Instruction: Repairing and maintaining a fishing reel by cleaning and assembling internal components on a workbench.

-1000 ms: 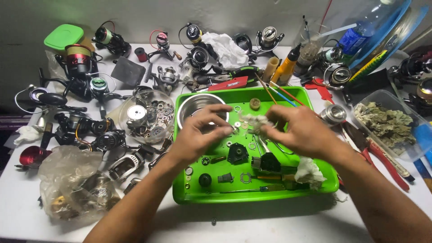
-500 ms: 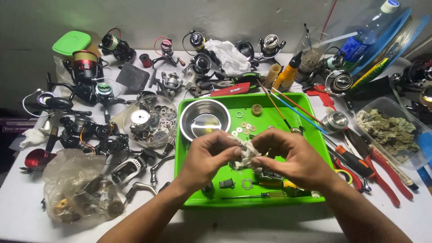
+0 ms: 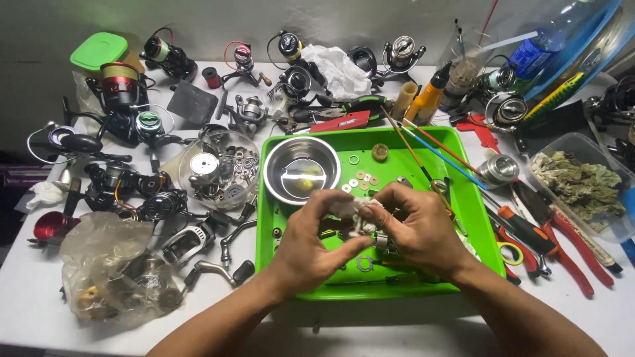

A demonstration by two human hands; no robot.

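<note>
Both hands meet over the middle of the green plastic tray, a glossy rectangular tray with a raised rim; the left hand and the right hand each pinch a crumpled white rag, soft and creased, with fingertips closed narrowly on it; a small part may sit inside the wad, but that cannot be told. The rag is a bunched lump with no clear long axis; it spreads roughly from nine to three o'clock between the two grips. At eleven o'clock of the hands stands a round polished steel bowl; at twelve o'clock lie small flat washers, ring-shaped; at one o'clock thin brushes run from the upper left toward the lower right. At three o'clock, off the tray, lie red-handled pliers.
</note>
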